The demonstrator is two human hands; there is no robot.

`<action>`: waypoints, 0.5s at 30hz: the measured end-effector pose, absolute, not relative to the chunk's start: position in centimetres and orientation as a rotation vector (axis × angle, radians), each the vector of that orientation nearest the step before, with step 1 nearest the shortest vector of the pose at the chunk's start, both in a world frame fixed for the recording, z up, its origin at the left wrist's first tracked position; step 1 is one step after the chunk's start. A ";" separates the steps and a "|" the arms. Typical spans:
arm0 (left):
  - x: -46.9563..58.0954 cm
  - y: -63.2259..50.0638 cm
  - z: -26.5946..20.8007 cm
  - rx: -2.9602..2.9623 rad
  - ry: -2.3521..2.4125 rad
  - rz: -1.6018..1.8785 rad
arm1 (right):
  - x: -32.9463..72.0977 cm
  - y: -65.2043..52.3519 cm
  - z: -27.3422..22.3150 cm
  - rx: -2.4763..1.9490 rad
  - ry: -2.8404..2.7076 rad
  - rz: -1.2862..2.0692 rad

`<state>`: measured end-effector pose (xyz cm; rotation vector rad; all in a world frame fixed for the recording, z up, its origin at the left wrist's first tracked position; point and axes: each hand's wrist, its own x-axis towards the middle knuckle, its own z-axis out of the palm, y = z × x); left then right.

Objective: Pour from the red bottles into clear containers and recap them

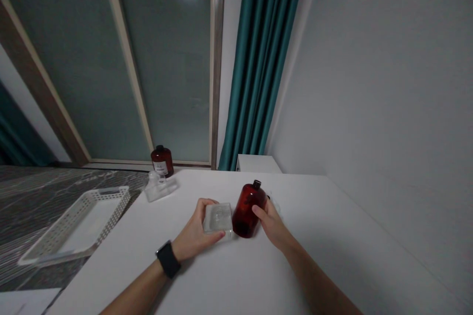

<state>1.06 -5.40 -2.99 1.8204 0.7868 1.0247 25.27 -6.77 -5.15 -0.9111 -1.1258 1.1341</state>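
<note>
My left hand is closed around a clear, square-sided container, thumb along its near edge and fingers behind it. Just to the right, my right hand grips a dark red-brown bottle by its right side. The bottle tilts a little to the right, and its dark narrow neck points up and away from me. Bottle and clear container are side by side, very close together. Behind my right hand, some clear item with a small dark part is mostly hidden.
On the white table's far left corner stands another red-brown bottle with a white label and black cap. Clear plastic pieces lie before it. A white perforated basket is left of the table. A wall borders the right side.
</note>
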 end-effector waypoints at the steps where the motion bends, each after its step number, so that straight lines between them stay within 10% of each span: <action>1: 1.0 -5.3 -3.0 1.816 0.792 1.019 | 25.2 -6.8 -5.1 -0.917 -1.158 1.103; 15: 0.8 -4.9 -3.3 1.876 0.856 0.925 | 24.1 -4.1 -5.1 -1.172 -1.398 0.763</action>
